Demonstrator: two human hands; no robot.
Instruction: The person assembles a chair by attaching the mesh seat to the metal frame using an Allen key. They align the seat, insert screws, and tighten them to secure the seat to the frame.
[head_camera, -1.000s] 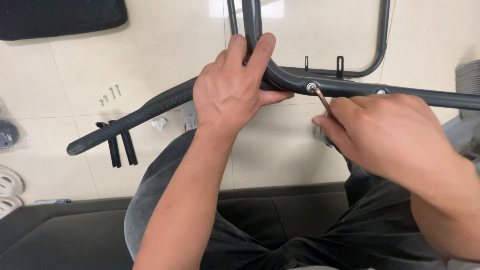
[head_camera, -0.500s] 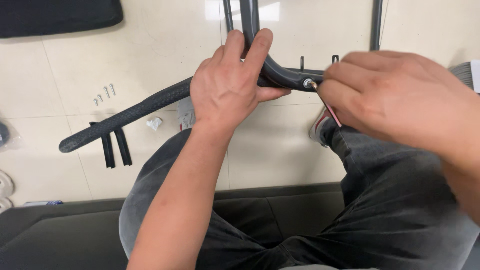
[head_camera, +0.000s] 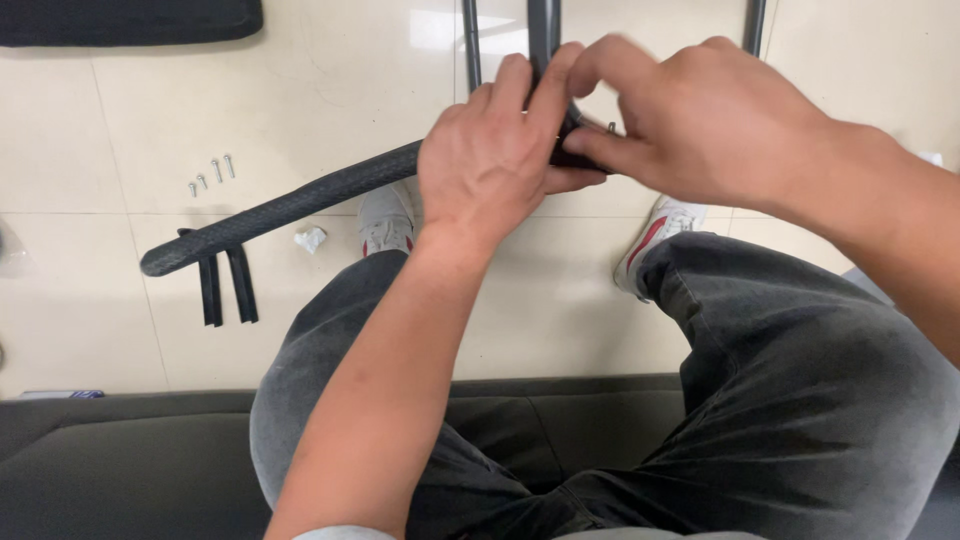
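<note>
A: Now, the grip? Left hand is wrapped tight round the dark metal frame; right hand pinches at the joint, contents hidden.

B: Risk: the padded handle over the floor may swing, slipping the fingers.

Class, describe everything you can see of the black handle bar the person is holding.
The handle bar is a long, gently curved dark tube in textured black foam-like covering. It slants from lower left up to the right above the tiled floor. Its left end hangs free; the left hand wraps its right end, where it meets the grey metal frame.
</note>
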